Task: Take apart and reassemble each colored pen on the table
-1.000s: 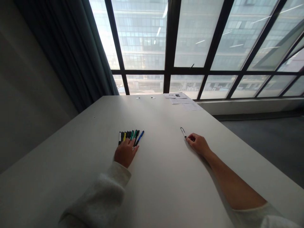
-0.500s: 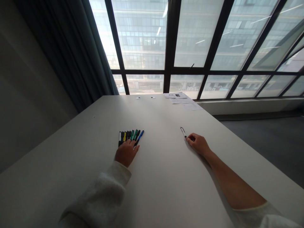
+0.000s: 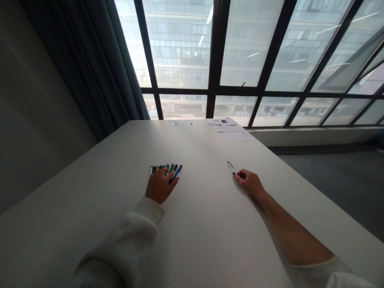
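Left hand (image 3: 160, 186) open on pen row (image 3: 165, 168); right hand (image 3: 250, 184) pinching single pen (image 3: 231, 168).

My left palm lies flat and spread, reaching further over the row's lower ends than in the earlier frame, blue pen included. My right grip stays closed on the single pen's lower end, right of the row, on the white table (image 3: 210, 240).

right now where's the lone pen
In the head view, the lone pen lies on the white table right of centre, its near end at the right hand, with the row of pens off to its left.
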{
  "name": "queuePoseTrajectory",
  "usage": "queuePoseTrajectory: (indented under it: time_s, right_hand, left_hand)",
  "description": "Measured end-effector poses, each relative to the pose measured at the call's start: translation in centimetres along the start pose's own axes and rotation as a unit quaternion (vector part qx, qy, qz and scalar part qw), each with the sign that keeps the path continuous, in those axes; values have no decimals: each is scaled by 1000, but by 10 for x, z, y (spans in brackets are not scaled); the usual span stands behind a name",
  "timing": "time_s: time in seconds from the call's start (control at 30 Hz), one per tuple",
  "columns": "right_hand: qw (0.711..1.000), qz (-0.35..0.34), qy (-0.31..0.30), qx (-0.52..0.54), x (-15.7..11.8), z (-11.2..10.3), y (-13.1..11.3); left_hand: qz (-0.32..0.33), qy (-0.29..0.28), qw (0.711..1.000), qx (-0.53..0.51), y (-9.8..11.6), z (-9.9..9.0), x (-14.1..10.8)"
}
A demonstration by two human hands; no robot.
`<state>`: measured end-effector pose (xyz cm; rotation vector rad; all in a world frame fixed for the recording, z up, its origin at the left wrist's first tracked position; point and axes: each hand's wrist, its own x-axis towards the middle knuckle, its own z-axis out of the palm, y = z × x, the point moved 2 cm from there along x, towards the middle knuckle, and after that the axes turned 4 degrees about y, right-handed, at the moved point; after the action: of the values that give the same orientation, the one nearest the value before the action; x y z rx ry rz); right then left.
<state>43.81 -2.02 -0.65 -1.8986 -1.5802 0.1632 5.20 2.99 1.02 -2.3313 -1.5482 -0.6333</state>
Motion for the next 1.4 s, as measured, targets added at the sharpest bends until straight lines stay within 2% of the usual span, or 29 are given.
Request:
queuePoseTrajectory:
  time_s: [0.23,0.43,0.73,0.97,1.13,1.3,1.4]
  right_hand:
    - [1000,-2,1,-3,-1,0,0]
    - [1000,-1,3,-5,-1,0,0]
    - [1000,0,5,-1,0,1,0]
    - [1000,4,11,10,0,1,0]
    - [999,10,31,26,0,-2,-2]
    - [998,-13,39,53,-6,-7,-24]
    - [993,-51,-13,107,-17,-9,-56]
  left_hand:
    - [14,-34,999,-32,-7,15,-6]
    - [9,-61,998,-25,-7,16,-6]
    - [-3,-34,999,-16,-6,15,-5]
    - [18,15,999,-38,-4,12,-4]
    - [36,23,997,-67,0,10,-3]
    - [78,27,990,-113,15,-1,-4]
    - [105,34,983,-147,31,-15,-2]
